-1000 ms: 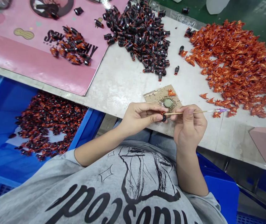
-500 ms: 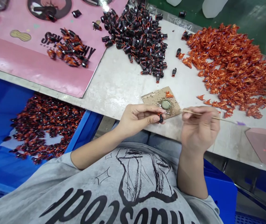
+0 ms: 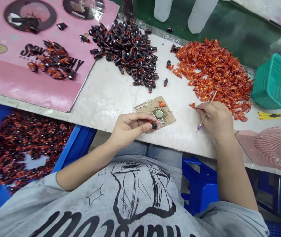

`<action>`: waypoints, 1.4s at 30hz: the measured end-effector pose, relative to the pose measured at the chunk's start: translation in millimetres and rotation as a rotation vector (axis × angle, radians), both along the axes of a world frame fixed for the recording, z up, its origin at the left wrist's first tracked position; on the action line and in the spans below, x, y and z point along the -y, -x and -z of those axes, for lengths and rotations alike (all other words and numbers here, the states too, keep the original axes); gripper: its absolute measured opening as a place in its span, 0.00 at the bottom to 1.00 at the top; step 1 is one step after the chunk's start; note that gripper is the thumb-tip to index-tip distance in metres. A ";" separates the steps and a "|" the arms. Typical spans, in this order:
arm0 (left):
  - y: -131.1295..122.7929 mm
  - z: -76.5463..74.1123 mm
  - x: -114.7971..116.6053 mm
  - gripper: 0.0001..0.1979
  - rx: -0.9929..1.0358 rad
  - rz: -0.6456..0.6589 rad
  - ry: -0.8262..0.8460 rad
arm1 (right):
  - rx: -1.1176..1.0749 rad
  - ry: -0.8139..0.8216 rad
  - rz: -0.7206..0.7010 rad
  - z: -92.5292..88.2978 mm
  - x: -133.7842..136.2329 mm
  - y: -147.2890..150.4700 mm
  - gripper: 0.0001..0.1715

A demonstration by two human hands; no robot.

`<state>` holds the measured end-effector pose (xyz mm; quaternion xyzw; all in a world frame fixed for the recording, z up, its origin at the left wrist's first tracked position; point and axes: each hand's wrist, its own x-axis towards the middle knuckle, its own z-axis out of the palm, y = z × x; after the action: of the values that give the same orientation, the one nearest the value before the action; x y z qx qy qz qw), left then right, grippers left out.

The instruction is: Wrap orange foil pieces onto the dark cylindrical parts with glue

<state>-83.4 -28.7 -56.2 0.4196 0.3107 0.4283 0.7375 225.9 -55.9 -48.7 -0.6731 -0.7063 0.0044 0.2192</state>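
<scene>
Black-and-orange piece (image 3: pixel 153 125) sits pinched in my left grip (image 3: pixel 130 128) at the cardboard pad's (image 3: pixel 146 107) edge for steadiness, my right grip (image 3: pixel 216 120) narrow around a thin stick (image 3: pixel 213 98).

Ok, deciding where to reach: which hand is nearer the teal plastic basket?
Right hand, holding a thin stick: nearer, left of the teal plastic basket. Left hand, pinching a small black piece: farther, at the cardboard square's edge.

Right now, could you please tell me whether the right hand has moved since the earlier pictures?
Yes, the right hand has moved rightward, away from the brown card.
</scene>
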 end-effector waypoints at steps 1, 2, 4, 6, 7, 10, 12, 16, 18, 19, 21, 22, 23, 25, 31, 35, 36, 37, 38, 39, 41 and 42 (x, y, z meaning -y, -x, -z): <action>-1.0 -0.7 0.7 0.10 0.003 -0.009 0.003 | 0.011 -0.016 0.023 -0.1 -1.9 3.4 0.08; -2.2 -1.7 1.6 0.10 0.010 -0.023 0.003 | -0.011 -0.056 0.039 -2.2 -1.9 9.1 0.10; -5.3 -5.3 4.4 0.09 0.033 -0.046 0.000 | -0.163 -0.184 0.036 -11.9 4.2 27.9 0.08; -8.7 -11.2 8.0 0.08 0.068 -0.045 -0.001 | -0.433 -0.296 -0.024 -25.6 17.5 54.5 0.04; -10.4 -14.7 10.0 0.07 0.088 -0.026 0.004 | -0.581 -0.322 -0.053 -32.1 25.7 69.1 0.05; -14.9 -24.1 16.2 0.06 0.149 0.099 0.052 | -0.844 -0.304 -0.127 -42.1 47.2 108.9 0.10; -17.5 -27.2 19.9 0.07 0.170 0.176 0.102 | -0.891 -0.318 -0.098 -38.6 54.2 126.2 0.11; -22.2 -25.0 23.6 0.08 0.186 0.182 0.171 | -0.753 -0.475 0.078 -19.4 54.4 137.9 0.10; -23.2 -23.0 23.4 0.08 0.207 0.172 0.192 | -0.674 -0.517 0.119 -11.9 53.5 138.5 0.11; -23.1 -22.4 23.0 0.08 0.221 0.170 0.201 | -0.662 -0.521 0.115 -9.6 53.4 138.8 0.12; -22.1 -22.4 22.2 0.08 0.247 0.174 0.221 | -0.716 -0.496 0.082 -7.5 53.8 139.9 0.15; -21.3 -23.0 22.1 0.08 0.257 0.181 0.235 | -0.776 -0.474 0.068 -7.3 54.0 140.6 0.15; -20.5 -24.0 22.2 0.08 0.268 0.192 0.247 | -0.850 -0.451 0.060 -7.4 54.1 141.4 0.14; -19.0 -26.6 23.4 0.07 0.287 0.215 0.252 | -1.014 -0.402 0.057 -8.1 54.3 143.1 0.11; -14.0 -38.3 32.3 0.04 0.192 -0.010 -0.094 | -1.286 -0.402 0.026 -11.5 62.3 153.3 0.12; -9.1 -44.1 36.4 0.04 0.066 -0.054 -0.302 | -1.148 -0.430 -0.004 -11.6 69.6 162.2 0.11; -8.3 -44.8 37.0 0.04 0.052 -0.059 -0.331 | -1.103 -0.442 0.000 -10.9 70.6 164.1 0.11; -7.8 -45.3 37.5 0.04 0.044 -0.070 -0.355 | -1.067 -0.458 0.005 -10.1 71.1 165.5 0.11; -7.5 -45.7 37.8 0.04 0.039 -0.081 -0.374 | -1.043 -0.482 0.010 -9.3 71.6 166.5 0.11; -7.3 -46.1 38.2 0.04 0.037 -0.087 -0.388 | -1.021 -0.494 0.007 -8.7 72.0 166.8 0.11; -7.2 -47.0 38.9 0.04 0.037 -0.080 -0.398 | -0.959 -0.436 -0.037 -8.5 73.6 165.2 0.13; -7.2 -47.6 39.3 0.04 0.040 -0.074 -0.397 | -0.914 -0.371 -0.069 -8.8 75.0 163.4 0.15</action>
<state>-76.2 -68.0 -8.7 0.5366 0.2207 0.5161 0.6301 62.5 -130.9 -39.8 -0.5283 -0.5486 0.1806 0.6224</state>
